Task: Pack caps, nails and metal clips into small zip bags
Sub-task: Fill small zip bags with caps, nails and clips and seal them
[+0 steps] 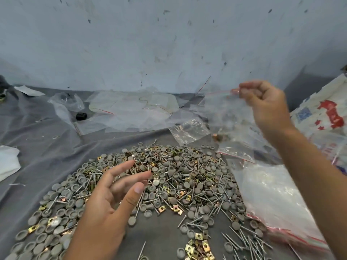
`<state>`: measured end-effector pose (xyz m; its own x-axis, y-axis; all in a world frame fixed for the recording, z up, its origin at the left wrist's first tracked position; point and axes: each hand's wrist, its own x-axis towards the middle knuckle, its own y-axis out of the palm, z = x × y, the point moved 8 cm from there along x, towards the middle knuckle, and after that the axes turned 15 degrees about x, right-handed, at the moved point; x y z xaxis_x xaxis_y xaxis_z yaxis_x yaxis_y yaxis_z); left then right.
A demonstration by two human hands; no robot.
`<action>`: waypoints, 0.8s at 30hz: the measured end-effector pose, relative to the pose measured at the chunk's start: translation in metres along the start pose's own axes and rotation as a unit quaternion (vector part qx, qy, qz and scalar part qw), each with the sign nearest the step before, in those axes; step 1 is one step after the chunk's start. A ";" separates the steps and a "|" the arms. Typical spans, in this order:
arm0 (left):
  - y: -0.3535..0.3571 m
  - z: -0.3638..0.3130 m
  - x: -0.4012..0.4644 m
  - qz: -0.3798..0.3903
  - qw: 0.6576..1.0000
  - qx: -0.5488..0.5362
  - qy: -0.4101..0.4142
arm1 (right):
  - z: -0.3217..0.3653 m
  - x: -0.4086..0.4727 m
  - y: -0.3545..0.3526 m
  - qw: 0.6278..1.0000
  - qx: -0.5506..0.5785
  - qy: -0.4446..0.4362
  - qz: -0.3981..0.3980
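Backdrop: pale blue wall [169, 38], scuffed and spotted, rising behind a worktop draped in grey cloth [37, 124].
Pile: grey caps [56, 218], nails [249, 241] and brass-coloured metal clips [199, 246] lie mixed in a broad heap across the near half of the cloth.
Left hand [109, 199]: hovers just above the heap, palm turned inward, fingers straight and spread, grip wide and holding nothing.
Right hand [262, 104]: raised at the right, well above the heap; grip narrow, fingertips pinching the red-striped top edge of a small zip bag [225, 117].
Zip bag: hangs clear and blurred from the pinch; a few small pieces show dimly near its bottom.
Spare bags: a stack of clear bags [272, 199] lies under the right forearm, at the heap's right edge.
Far side: loose clear plastic [135, 109] spreads along the foot of the wall, a small black object [81, 116] beside it.
Right edge: a white sack [323, 117] with red and blue print.
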<state>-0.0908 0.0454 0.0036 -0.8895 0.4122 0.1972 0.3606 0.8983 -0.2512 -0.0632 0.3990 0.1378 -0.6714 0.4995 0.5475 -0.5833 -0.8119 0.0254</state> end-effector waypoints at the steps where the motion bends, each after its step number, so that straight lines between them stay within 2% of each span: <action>1: 0.000 -0.001 0.000 -0.001 1.000 0.003 -0.002 | 0.005 0.016 -0.011 0.999 -0.025 -0.026 -0.008; 4: -0.001 -0.003 -0.001 -0.010 1.000 0.018 0.001 | 0.001 0.045 -0.041 0.995 -0.100 -0.029 -0.012; 6: -0.001 -0.005 -0.002 -0.013 0.999 0.031 0.008 | -0.022 0.042 -0.061 0.981 -0.191 0.044 0.013; 9: -0.002 -0.007 -0.003 -0.017 0.999 0.042 0.020 | -0.057 0.000 -0.096 0.924 -0.344 0.158 0.044; 11: -0.001 -0.008 -0.004 -0.023 0.999 0.042 0.023 | -0.069 -0.052 -0.102 0.887 -0.384 0.219 0.135; 13: 0.000 -0.010 -0.005 -0.024 0.998 0.050 0.026 | -0.078 -0.118 -0.095 0.822 -0.410 0.273 0.286; 14: 0.001 -0.011 -0.006 -0.024 0.997 0.061 0.029 | -0.082 -0.149 -0.094 0.791 -0.426 0.284 0.335; 15: 0.002 -0.013 -0.007 -0.024 0.997 0.071 0.032 | -0.082 -0.172 -0.095 0.775 -0.442 0.278 0.356; 16: 0.003 -0.013 -0.008 -0.024 0.996 0.076 0.033 | -0.079 -0.186 -0.096 0.776 -0.456 0.260 0.350; 18: 0.004 -0.012 -0.009 -0.023 0.996 0.078 0.033 | -0.068 -0.194 -0.099 0.810 -0.450 0.221 0.304; 24: 0.009 -0.009 -0.008 -0.008 0.996 0.080 0.036 | -0.028 -0.166 -0.102 0.891 -0.361 0.227 0.156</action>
<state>-0.0775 0.0516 0.0083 -0.8702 0.4125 0.2694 0.2910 0.8716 -0.3946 0.0952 0.4078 0.0208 -0.8720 0.4882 0.0354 -0.3687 -0.6076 -0.7035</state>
